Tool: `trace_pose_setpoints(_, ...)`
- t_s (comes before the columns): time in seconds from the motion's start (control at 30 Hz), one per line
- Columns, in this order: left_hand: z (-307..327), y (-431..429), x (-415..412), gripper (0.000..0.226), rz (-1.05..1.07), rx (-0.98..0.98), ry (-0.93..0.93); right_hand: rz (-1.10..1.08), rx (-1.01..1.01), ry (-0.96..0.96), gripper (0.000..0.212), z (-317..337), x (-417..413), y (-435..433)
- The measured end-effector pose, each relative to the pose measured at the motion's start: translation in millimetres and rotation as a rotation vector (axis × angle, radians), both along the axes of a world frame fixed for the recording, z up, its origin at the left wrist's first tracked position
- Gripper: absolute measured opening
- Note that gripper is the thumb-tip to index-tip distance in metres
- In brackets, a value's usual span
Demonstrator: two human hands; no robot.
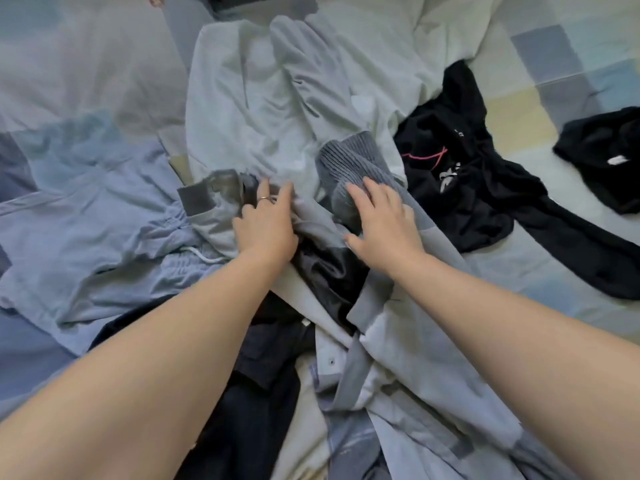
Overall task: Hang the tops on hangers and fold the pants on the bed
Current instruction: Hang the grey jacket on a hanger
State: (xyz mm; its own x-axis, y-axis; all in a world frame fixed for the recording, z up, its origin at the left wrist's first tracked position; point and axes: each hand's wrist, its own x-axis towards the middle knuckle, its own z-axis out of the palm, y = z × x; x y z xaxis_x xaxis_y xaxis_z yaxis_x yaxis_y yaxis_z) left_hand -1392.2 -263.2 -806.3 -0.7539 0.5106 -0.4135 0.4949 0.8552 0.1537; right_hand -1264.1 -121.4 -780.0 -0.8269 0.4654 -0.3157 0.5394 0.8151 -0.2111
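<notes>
Two black garments [460, 188] at frame right, print unreadable — left grip [265, 226] clutches the grey top [211, 221], right grip [384, 223] lies flat on its ribbed cuff [349, 161].

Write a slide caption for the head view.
Left hand grips grey fabric, right hand rests on a ribbed cuff, amid clothes heaped on the bed.
</notes>
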Motion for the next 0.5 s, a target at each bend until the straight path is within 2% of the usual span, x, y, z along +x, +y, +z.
trace_pose_setpoints(0.07,-24,-2,-9,0.076,-0.021,-0.051,-0.028,-0.063,0.015,-0.059,0.090,-14,-24,3)
trace_pose_setpoints(0.17,-55,-2,-12,0.069,-0.048,-0.070,0.052,-0.124,-0.078,-0.165,0.094,-35,-45,12)
trace_pose_setpoints(0.23,-67,2,-14,0.061,-0.053,-0.062,0.103,-0.097,-0.158,-0.201,0.085,-48,-50,13)
trace_pose_setpoints(0.4,-80,3,-14,0.043,-0.060,-0.011,0.180,-0.022,-0.276,-0.205,0.045,-71,-20,0)
trace_pose_setpoints(0.5,-85,2,-18,0.033,-0.078,0.046,0.200,-0.015,-0.233,-0.203,0.042,-80,2,-4)
